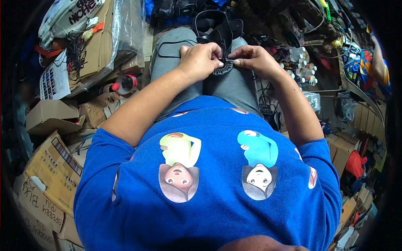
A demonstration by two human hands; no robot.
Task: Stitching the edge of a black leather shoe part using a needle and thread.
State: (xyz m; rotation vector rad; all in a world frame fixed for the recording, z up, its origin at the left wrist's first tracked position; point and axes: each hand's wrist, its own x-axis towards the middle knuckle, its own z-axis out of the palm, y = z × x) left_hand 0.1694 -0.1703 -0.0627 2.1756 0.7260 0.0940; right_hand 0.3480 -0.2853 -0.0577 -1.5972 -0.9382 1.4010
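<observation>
A black shoe [223, 37] rests between my thighs, its gathered, stitched toe pointing toward me. My left hand [200, 61] is closed on the left side of the toe, thumb and fingers pressed against the seam. On the opposite side, my right hand [256, 60] pinches thumb and forefinger together right at the toe's edge. Whatever small thing lies in that pinch is too small to tell. A thin black cord [161, 49] loops across my left thigh and passes toward my left hand.
Flattened cardboard [100, 50] and a red-capped bottle [124, 84] are on my left, above cardboard boxes [52, 117]. To my right stand several small clear bottles [302, 69]. More black items [173, 10] sit beyond my knees. A person's arm [378, 62] shows at far right.
</observation>
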